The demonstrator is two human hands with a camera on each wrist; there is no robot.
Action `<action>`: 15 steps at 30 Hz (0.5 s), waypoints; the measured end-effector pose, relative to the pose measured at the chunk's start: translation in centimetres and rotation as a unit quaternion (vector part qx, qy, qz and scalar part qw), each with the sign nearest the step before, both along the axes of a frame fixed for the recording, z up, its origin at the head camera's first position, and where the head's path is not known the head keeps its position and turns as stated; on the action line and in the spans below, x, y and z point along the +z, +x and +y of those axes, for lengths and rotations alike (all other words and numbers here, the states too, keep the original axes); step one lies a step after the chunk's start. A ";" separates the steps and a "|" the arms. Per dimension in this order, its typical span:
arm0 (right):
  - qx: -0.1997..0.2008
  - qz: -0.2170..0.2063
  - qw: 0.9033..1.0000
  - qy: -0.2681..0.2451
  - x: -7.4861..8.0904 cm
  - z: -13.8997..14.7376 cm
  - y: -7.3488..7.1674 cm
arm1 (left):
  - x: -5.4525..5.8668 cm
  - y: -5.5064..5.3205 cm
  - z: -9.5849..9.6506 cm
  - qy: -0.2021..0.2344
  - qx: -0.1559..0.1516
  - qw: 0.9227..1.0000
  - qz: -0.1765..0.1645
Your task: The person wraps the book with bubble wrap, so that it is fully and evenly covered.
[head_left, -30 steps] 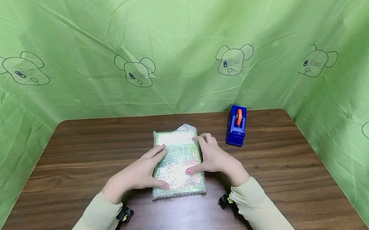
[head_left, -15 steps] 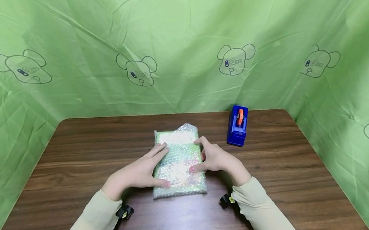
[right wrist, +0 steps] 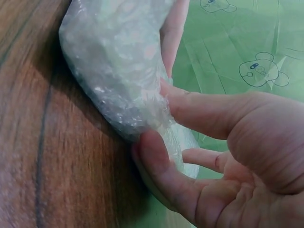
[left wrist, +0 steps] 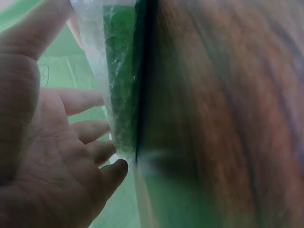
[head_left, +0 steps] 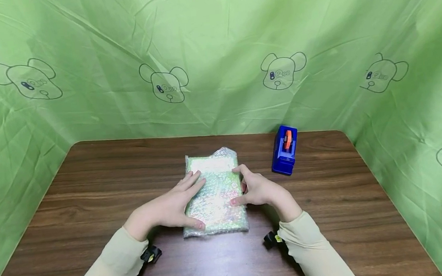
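A flat green rectangular item in clear bubble wrap (head_left: 216, 192) lies at the middle of the table, a loose flap of wrap at its far right corner. My left hand (head_left: 168, 209) rests on its left side with straight, spread fingers; the thumb touches near the front left. In the left wrist view that hand (left wrist: 52, 156) lies along the wrapped edge (left wrist: 121, 76). At the opposite side my right hand (head_left: 262, 189) pinches the package edge, thumb on top and other fingers bent at the side. The right wrist view shows its thumb and fingers at the crinkled wrap (right wrist: 114, 61).
A blue tape dispenser (head_left: 284, 154) with an orange roll stands behind and right of the package. Green cloth walls (head_left: 218, 31) with bear-head drawings enclose the back and sides of the brown wooden table (head_left: 108, 175).
My right fingers have curled in at the package's right edge, and the right thumb has shifted slightly toward that edge. The left fingers have slid a little to the right over the wrap.
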State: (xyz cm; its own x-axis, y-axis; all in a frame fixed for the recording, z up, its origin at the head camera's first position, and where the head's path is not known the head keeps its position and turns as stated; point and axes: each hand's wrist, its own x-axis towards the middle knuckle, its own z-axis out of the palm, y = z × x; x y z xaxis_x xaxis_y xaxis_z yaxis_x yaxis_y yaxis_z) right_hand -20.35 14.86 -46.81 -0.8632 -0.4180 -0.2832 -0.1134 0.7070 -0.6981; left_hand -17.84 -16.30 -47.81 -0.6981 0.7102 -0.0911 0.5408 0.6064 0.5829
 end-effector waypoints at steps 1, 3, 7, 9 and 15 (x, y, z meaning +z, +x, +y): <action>0.002 0.000 1.000 0.002 0.0 0.0 0.0 | 0.0 0.0 0.0 -0.001 -0.001 1.000 -0.002; 0.006 0.003 1.000 0.007 0.0 0.1 0.0 | 0.0 0.1 0.0 -0.002 -0.003 1.000 -0.007; 0.013 0.007 1.000 0.020 0.0 0.1 -0.1 | 0.1 0.0 -0.1 -0.004 -0.012 1.000 -0.004; 0.016 0.013 0.999 0.029 0.1 0.1 -0.1 | 0.1 0.0 -0.3 -0.005 -0.019 1.000 0.000; 0.021 0.076 0.994 0.071 0.2 -0.1 0.1 | 0.1 -0.1 -0.5 -0.010 -0.027 1.000 -0.003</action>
